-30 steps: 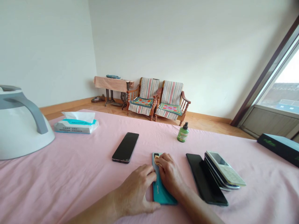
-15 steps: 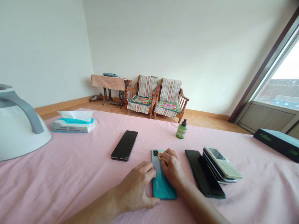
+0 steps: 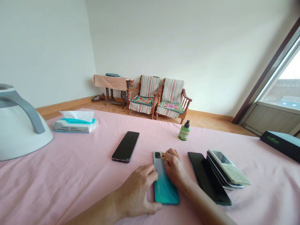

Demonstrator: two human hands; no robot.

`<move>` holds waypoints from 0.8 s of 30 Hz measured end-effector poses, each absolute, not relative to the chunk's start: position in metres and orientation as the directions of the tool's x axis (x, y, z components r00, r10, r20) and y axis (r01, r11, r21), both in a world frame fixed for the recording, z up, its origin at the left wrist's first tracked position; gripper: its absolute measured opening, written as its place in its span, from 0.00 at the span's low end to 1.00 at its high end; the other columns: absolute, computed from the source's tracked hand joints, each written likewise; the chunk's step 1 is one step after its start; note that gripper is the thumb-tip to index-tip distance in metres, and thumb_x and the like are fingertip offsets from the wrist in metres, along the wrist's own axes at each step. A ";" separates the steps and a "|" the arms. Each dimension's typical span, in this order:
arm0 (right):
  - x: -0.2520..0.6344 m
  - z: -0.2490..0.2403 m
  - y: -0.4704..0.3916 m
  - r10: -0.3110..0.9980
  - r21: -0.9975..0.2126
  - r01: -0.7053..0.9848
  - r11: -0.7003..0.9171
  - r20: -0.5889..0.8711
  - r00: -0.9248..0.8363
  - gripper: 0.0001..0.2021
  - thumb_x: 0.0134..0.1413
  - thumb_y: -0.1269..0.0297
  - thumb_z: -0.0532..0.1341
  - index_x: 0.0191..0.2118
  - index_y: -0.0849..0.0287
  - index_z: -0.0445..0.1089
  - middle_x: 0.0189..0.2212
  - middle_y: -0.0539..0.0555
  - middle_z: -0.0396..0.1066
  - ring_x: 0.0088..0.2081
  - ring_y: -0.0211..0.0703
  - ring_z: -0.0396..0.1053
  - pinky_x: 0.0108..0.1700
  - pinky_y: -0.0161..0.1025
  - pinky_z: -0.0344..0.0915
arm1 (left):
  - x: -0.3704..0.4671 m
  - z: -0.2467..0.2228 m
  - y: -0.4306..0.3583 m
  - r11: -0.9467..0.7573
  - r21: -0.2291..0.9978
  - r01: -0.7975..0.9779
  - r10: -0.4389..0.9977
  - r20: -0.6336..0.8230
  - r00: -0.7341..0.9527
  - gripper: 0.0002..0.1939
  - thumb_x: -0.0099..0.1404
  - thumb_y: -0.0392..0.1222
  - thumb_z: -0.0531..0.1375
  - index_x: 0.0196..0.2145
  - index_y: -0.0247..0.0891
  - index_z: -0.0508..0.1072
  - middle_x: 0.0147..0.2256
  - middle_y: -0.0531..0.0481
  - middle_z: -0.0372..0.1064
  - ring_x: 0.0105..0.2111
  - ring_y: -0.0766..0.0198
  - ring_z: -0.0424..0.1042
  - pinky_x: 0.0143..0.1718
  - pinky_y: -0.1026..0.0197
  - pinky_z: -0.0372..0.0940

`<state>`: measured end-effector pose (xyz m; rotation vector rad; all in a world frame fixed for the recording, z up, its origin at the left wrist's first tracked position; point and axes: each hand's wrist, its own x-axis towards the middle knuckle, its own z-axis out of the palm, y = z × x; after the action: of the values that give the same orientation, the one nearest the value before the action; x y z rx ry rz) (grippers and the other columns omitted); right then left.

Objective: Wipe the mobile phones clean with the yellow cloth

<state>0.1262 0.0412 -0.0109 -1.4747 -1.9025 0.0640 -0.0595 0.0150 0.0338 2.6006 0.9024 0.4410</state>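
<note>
A blue-green phone (image 3: pixel 162 187) lies back up on the pink cloth, its camera end away from me. My left hand (image 3: pixel 140 187) rests at its left edge, fingers curled against the side and thumb by the near end. My right hand (image 3: pixel 173 165) is closed on a small yellowish cloth (image 3: pixel 163 155), pressed on the phone's upper right beside the camera. A black phone (image 3: pixel 126 146) lies to the left. To the right sit another black phone (image 3: pixel 206 175) and a stack of phones with a light one (image 3: pixel 229 168) on top.
A green spray bottle (image 3: pixel 184 131) stands beyond the phones. At the left are a tissue pack (image 3: pixel 75 125) and a white kettle (image 3: pixel 21 131). A black box (image 3: pixel 278 143) lies at the far right. Two chairs and a covered table stand by the wall.
The view has shifted slightly, so most things appear a little further right. The right hand and small cloth stay near the phone's camera; the left hand stays at its edge.
</note>
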 end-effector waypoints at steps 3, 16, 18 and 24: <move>0.126 -0.007 0.051 0.855 -0.434 0.834 0.342 0.511 -0.085 0.14 0.53 0.80 0.51 0.30 0.59 0.71 0.29 0.54 0.65 0.35 0.43 0.62 0.38 0.37 0.59 | -0.060 0.034 0.016 -0.739 0.426 0.522 0.633 0.174 0.754 0.23 0.43 0.46 0.70 0.35 0.39 0.67 0.39 0.49 0.63 0.39 0.55 0.64 0.44 0.55 0.62; 0.120 -0.003 0.011 0.869 -0.476 0.770 0.425 0.452 -0.201 0.12 0.56 0.79 0.51 0.31 0.58 0.68 0.31 0.54 0.64 0.36 0.44 0.61 0.39 0.39 0.61 | -0.061 0.034 0.019 -0.743 0.500 0.446 0.602 0.207 0.771 0.19 0.45 0.43 0.68 0.33 0.39 0.67 0.39 0.50 0.63 0.41 0.55 0.65 0.44 0.56 0.63; 0.116 0.000 0.023 0.872 -0.471 0.779 0.414 0.451 -0.191 0.13 0.56 0.80 0.51 0.31 0.58 0.68 0.31 0.54 0.64 0.36 0.43 0.61 0.39 0.39 0.61 | -0.061 0.034 0.019 -0.743 0.500 0.445 0.602 0.208 0.771 0.20 0.44 0.42 0.69 0.34 0.39 0.67 0.39 0.50 0.63 0.42 0.54 0.65 0.45 0.56 0.63; 0.109 0.000 0.007 0.860 -0.502 0.743 0.443 0.471 -0.194 0.12 0.54 0.79 0.52 0.31 0.57 0.68 0.31 0.54 0.64 0.37 0.43 0.62 0.39 0.39 0.61 | -0.063 0.029 0.021 -0.716 0.553 0.427 0.619 0.219 0.754 0.25 0.44 0.44 0.70 0.39 0.40 0.67 0.44 0.49 0.63 0.45 0.53 0.64 0.49 0.54 0.61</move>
<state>0.1087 0.0075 -0.0004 -1.3439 -1.9797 0.2086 -0.0628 0.0213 0.0286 2.4735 0.7902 0.5422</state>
